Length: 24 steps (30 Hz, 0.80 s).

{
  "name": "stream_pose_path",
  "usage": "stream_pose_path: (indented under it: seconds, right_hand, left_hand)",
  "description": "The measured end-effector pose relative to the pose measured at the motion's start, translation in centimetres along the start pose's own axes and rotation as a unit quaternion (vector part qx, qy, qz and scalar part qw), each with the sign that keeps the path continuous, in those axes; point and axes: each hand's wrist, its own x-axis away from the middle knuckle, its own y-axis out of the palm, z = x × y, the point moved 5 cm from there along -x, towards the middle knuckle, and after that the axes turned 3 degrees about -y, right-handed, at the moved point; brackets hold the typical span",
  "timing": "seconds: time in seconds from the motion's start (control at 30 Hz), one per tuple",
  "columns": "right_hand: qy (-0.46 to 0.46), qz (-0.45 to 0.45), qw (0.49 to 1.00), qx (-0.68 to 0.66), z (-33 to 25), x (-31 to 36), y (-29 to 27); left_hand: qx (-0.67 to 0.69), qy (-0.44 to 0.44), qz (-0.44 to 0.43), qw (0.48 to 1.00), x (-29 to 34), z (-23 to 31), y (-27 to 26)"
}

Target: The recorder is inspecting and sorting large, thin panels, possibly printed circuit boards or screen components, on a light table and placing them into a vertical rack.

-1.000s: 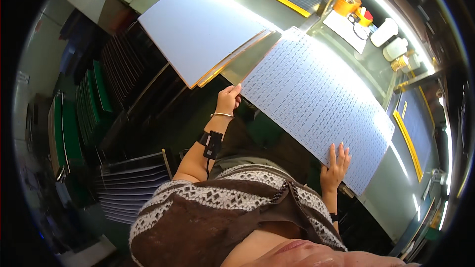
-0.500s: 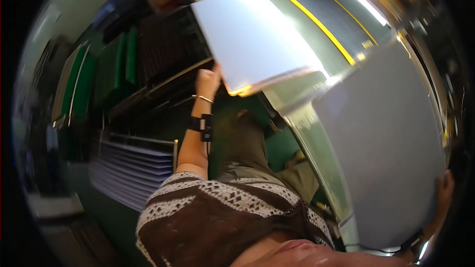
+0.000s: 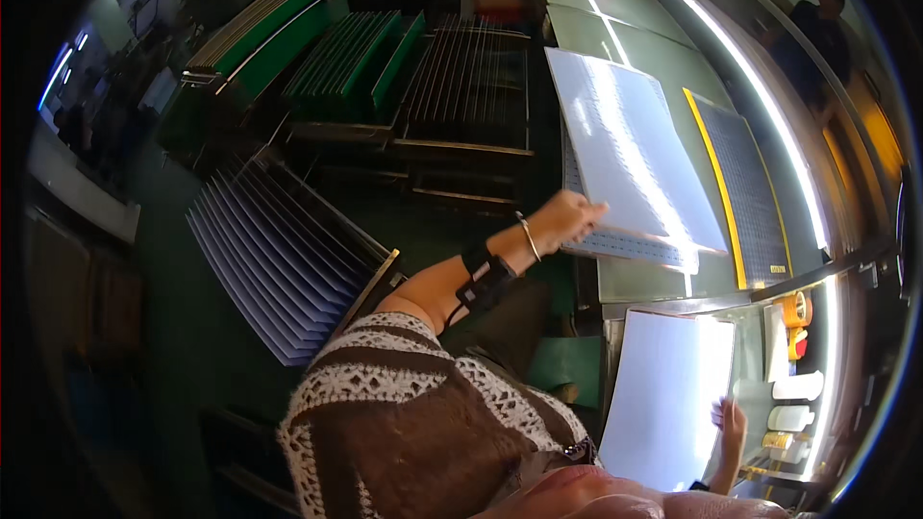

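Right hand: at the right edge of the near sheet, its fingers (image 3: 719, 413) loosely parted; blur and glare hide whether the right hand (image 3: 733, 432) grasps the edge or only rests against it.
Near sheet: the near sheet (image 3: 659, 394) lies on the near right part of the bench (image 3: 625, 281), plain white face up; a second ago a patterned face showed there, so it seems to have been turned over.
Left hand: the left hand (image 3: 567, 219) reaches across to the upper sheet, thumb and fingers drawn together at its near left corner, apparently pinching it.
Upper sheet: the upper sheet (image 3: 611, 125), white and glossy, sits farther off, skewed over a patterned sheet (image 3: 630, 248) whose near and left margins now show; the work seems to have passed to this second sheet.
Mat: the yellow-edged dark mat (image 3: 745, 192) lies to the right of the upper sheet.
Left side: a rack of white sheets (image 3: 279, 264) stands nearer, green panels (image 3: 260, 34) farther off.
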Motion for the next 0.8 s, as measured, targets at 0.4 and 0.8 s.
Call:
stream_pose_path:
  seconds: [0.4,0.8]
  right_hand:
    - [0.046,0.045,0.809,-0.584,-17.4,-17.4,22.5]
    - [-0.283,0.254,0.916,-0.125,-36.1,-9.9,8.0]
  left_hand:
    - [-0.097,-0.176,0.032,0.979,6.1,-6.4,-1.9]
    - [0.235,0.177,-0.212,0.932,1.7,14.2,-1.7]
